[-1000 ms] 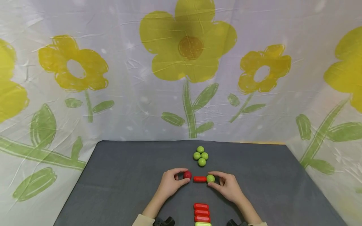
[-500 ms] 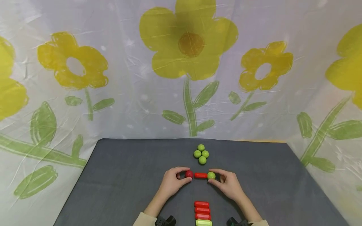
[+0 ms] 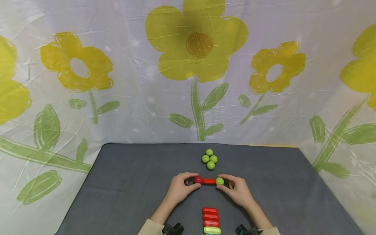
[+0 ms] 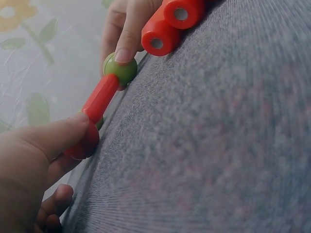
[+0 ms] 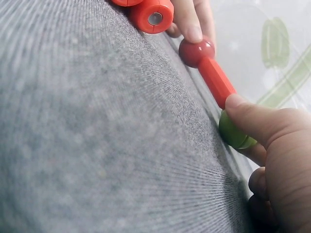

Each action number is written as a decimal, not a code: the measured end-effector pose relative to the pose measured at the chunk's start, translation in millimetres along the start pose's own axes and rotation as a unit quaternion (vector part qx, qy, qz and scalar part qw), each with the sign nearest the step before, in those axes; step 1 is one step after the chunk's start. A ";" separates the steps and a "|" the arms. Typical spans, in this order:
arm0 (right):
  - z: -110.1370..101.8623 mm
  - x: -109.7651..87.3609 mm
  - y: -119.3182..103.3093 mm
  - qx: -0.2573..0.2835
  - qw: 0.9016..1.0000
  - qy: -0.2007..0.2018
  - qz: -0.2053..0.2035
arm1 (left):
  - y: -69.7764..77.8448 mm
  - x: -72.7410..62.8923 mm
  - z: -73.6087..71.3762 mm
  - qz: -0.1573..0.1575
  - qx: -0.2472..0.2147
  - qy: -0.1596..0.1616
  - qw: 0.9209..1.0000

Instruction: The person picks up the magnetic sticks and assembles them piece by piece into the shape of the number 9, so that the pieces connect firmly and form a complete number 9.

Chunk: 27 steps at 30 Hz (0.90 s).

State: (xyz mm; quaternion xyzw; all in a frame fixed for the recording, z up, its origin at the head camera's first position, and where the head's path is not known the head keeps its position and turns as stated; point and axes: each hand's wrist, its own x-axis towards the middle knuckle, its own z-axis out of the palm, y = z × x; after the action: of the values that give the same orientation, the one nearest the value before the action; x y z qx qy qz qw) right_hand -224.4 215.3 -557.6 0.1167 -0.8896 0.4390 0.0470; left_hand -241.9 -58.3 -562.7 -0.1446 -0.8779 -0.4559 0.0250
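My left hand [image 3: 180,189] pinches a red ball [image 3: 198,180] between thumb and fingers. Opposite it, my right hand [image 3: 238,191] pinches a green ball [image 3: 219,181] the same way. A red rod [image 3: 209,181] spans the space between the two balls, one end at each. In the left wrist view the rod [image 4: 101,98] runs straight from the red ball [image 4: 86,143], partly covered by the left thumb, to the green ball [image 4: 120,70]. The right wrist view has the red ball [image 5: 197,51] at the rod's far end and the green ball [image 5: 233,131] partly behind the right thumb.
Several loose green balls [image 3: 209,159] sit clustered farther back on the dark grey tabletop [image 3: 141,176]. Nearer the person, red rods [image 3: 210,217] and a yellow-green rod [image 3: 212,230] lie in a row. Metal discs show in the ends of red rods [image 4: 156,42]. A flowered curtain [image 3: 141,107] hangs behind.
My left hand has brought the red ball rightward up to the rod's left end, closing the gap seen earlier. The right hand keeps its pinch on the green ball. The view has tilted slightly.
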 end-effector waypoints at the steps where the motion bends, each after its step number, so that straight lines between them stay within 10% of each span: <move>1: 0.1 -0.1 0.1 -0.001 1.000 0.000 0.000 | 0.3 -0.3 -0.1 0.000 0.000 0.000 1.000; 18: -0.6 -1.9 1.3 0.000 1.000 0.000 0.002 | 6.6 -1.3 -4.5 0.002 -0.074 0.031 0.997; 27: 1.6 -1.0 -0.1 0.000 1.000 0.002 -0.013 | 27.5 -23.6 -14.8 0.012 -0.135 0.017 0.991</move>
State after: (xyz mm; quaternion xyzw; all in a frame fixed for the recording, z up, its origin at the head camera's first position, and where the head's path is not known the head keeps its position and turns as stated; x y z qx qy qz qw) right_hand -223.4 214.2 -558.7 0.1276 -0.8877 0.4390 0.0545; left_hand -212.9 -60.8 -536.4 -0.1491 -0.8063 -0.5719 0.0254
